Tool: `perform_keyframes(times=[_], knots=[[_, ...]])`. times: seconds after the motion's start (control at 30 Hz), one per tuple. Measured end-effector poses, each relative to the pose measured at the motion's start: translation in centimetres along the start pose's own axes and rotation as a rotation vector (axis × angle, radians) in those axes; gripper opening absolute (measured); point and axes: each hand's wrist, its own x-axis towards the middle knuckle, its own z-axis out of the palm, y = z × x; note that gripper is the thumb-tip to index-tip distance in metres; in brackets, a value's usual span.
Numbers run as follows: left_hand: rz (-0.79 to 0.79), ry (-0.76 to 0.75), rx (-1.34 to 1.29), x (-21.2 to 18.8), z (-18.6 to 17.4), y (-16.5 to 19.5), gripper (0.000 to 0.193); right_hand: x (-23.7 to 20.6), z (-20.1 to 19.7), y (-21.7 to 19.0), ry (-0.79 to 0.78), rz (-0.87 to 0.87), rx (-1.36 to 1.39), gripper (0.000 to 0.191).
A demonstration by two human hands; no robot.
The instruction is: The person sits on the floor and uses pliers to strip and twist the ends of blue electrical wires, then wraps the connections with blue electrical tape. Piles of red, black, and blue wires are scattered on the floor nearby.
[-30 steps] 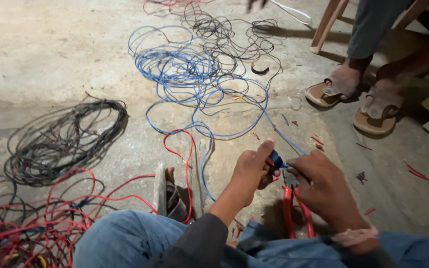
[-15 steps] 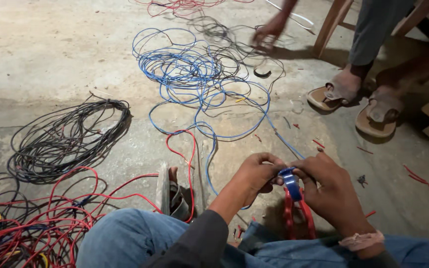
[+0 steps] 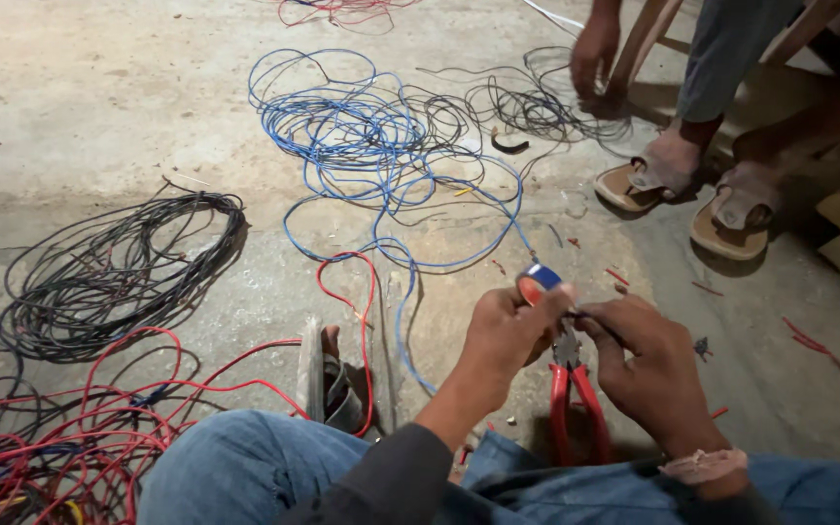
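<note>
The person sits on the concrete floor, knees in blue jeans at six o'clock. Just ahead of the lap the two hands meet. The left hand has its fingers pinched around a small roll of blue tape, held up at its fingertips. The right hand touches it from three o'clock, fingers curled round a thin dark wire end at the tape, with red-handled pliers hanging under the palm, handles pointing back toward the lap. At eight o'clock lies a tangle of red wires, one red strand looping up past a sandalled foot near the knee. Farther out at nine o'clock rests a coil of black wire. Beyond the hands, toward twelve, a loose heap of blue wire spreads out, one strand running back to the tape. At two o'clock another person stands in sandals, one hand reaching down to thin black wire.
</note>
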Motion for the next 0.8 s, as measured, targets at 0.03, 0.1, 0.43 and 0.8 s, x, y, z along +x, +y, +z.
perform_keyframes(times=[0.03, 0.1, 0.43, 0.8], knots=[[-0.091, 0.096, -0.054, 0.0, 0.0, 0.1, 0.036, -0.1, 0.0, -0.3, -0.010, 0.001, -0.044, 0.013], [-0.195, 0.088, -0.139, 0.2, -0.4, 0.5, 0.034, -0.1, -0.2, -0.9, -0.024, -0.007, -0.129, 0.013], [-0.250, -0.062, -0.162, -0.4, -0.2, 0.5, 0.041, 0.0, -1.6, -1.6, -0.020, 0.046, -0.081, 0.015], [-0.272, -0.247, -0.566, -1.0, -0.7, 0.9, 0.033, -0.4, -0.7, -0.9, 0.028, 0.197, -0.038, 0.013]])
